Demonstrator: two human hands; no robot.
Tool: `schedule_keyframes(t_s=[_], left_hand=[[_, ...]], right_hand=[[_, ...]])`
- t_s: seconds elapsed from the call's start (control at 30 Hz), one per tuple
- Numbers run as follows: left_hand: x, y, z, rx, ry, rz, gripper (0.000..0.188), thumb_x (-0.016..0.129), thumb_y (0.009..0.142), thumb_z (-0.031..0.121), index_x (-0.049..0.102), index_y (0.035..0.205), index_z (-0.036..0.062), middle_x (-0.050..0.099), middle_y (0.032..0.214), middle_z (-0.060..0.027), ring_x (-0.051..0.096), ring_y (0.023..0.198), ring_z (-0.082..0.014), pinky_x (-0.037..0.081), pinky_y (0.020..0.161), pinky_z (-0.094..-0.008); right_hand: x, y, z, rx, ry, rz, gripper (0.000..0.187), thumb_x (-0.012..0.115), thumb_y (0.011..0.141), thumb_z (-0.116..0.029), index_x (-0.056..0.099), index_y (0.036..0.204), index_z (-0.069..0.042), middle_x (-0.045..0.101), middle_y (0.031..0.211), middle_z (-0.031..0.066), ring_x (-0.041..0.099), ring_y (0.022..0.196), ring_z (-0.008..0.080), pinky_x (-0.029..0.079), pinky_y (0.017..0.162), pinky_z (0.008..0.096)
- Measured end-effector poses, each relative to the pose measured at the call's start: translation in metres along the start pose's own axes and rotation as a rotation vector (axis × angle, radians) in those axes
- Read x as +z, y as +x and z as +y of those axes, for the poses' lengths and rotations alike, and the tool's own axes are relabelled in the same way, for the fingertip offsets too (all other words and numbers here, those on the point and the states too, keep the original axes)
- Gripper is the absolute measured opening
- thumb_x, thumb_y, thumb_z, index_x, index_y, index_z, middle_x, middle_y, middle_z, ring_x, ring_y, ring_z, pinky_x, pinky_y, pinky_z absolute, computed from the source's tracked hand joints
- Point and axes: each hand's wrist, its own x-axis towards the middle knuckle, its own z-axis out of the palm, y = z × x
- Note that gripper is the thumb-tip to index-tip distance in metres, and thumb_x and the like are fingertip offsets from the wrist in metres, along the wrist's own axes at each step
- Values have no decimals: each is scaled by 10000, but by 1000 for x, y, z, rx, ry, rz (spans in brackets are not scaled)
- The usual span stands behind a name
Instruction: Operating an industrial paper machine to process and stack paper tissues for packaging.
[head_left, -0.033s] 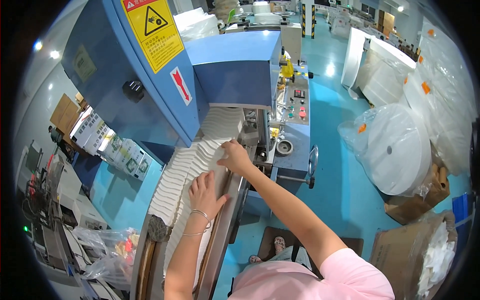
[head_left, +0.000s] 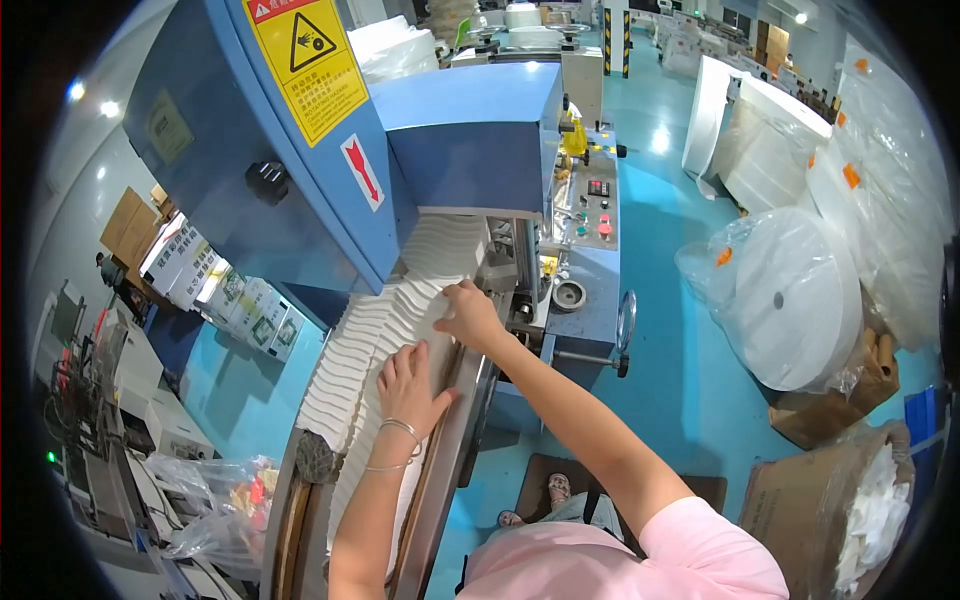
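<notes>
Folded white paper sheets [head_left: 345, 345], probably tissue, stand packed in long wavy rows along a metal trough [head_left: 455, 425] that runs out from under a blue machine [head_left: 465, 130]. My left hand [head_left: 408, 385] lies on the near row, fingers spread and thumb out toward the trough's right wall. A thin bangle circles that wrist. Farther up the same row, my right hand [head_left: 470, 315] touches the paper's right side with bent fingertips, thumb and forefinger apart. Neither hand has paper gripped in it. The paper beneath both palms is hidden.
A blue upright housing [head_left: 240, 130] with a warning label rises left of the rows. Right of the trough are a control panel [head_left: 597, 210] and a handwheel [head_left: 626, 322]. Large wrapped white rolls [head_left: 790, 300] and a carton [head_left: 810, 510] stand on the right floor.
</notes>
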Motion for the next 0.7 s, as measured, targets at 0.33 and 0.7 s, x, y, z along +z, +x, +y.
schedule_keyframes(t_s=[0.33,0.7], left_hand=[[-1,6,2,-39,94,60,676,672,692,416,416,1279,199,410,1053,-65,364,1009,-263,287,865,-406],[-3,4,2,-53,60,63,617,688,671,396,481,1216,196,421,1042,-61,371,1003,-264,291,868,-416]], right_hand=[[-4,-7,-11,-105,-154,-28,579,738,585,-219,525,1036,75,527,1001,243,543,921,380,457,808,396],[5,-15,-11,-138,-334,63,671,790,507,-264,487,1030,28,509,1018,173,514,956,310,442,815,367]])
